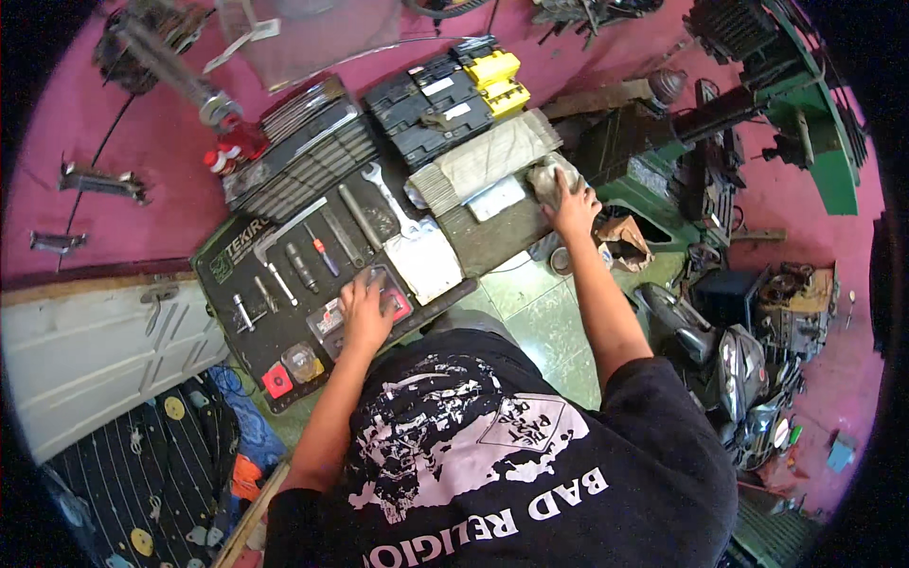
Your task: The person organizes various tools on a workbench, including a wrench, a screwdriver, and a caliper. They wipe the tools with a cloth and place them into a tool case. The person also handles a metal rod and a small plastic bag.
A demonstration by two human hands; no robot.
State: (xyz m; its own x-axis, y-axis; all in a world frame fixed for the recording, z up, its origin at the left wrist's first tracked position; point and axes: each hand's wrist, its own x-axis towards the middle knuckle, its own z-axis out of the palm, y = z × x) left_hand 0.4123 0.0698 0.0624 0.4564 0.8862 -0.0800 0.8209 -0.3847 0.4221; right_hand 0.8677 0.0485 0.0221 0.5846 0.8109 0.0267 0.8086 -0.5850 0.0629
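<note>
Where left fingers rest, a case shows red.

1 grey rag, apparently crumpled; 1 clear case, flat.

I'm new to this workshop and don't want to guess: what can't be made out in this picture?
All in the head view:
Flat plastic case: the left hand covers part of it.
Crumpled greyish bundle: the right hand hides part of it; gripped or only touched, I cannot tell.
Small clear box: its contents are too small to name.
Dark curved part: the upper edge cuts it off.
</note>
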